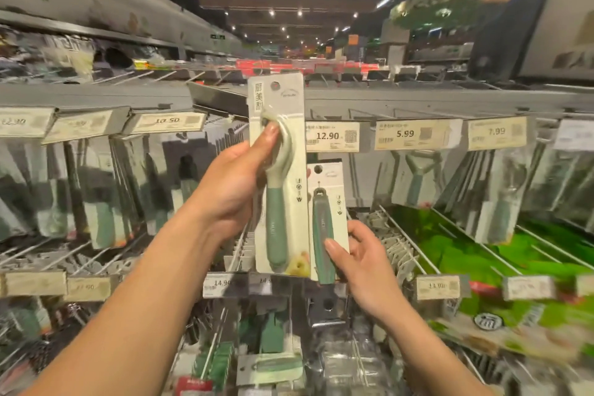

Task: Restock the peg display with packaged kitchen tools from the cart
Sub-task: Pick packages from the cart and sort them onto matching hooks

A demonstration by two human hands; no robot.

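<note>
I saw the tall pale-green card pack (291,100), a cream-headed, green-handled kitchen tool sealed under clear plastic on its front. It was held upright just left of the cream price label reading 12.90 (331,137), and its top edge with the punched hole stood higher than that label. The left hand (231,180) had it. The grip was closed on the pack, thumb pressed over the tool's cream head, the other fingers hidden behind the card.

Directly beneath the 12.90 label was a smaller white card pack (334,183) carrying a grey-green handled tool, also upright. Its left edge was just beside the tall pack; I could not tell whether the two touched. The right hand (366,257) gripped its lower part, thumb on the handle at the front and fingers curled round the right edge.

Right of the 12.90 label, on the same grey shelf rail (418,100), sat labels reading 5.99 (408,135) and 7.99 (496,132), with blurred hanging packs under them. Left of it, beyond the tall pack, one read 10.50 (167,120). Below and right of the 12.90 label, bright green packs (466,251) lay behind thin wire pegs (401,235).
</note>
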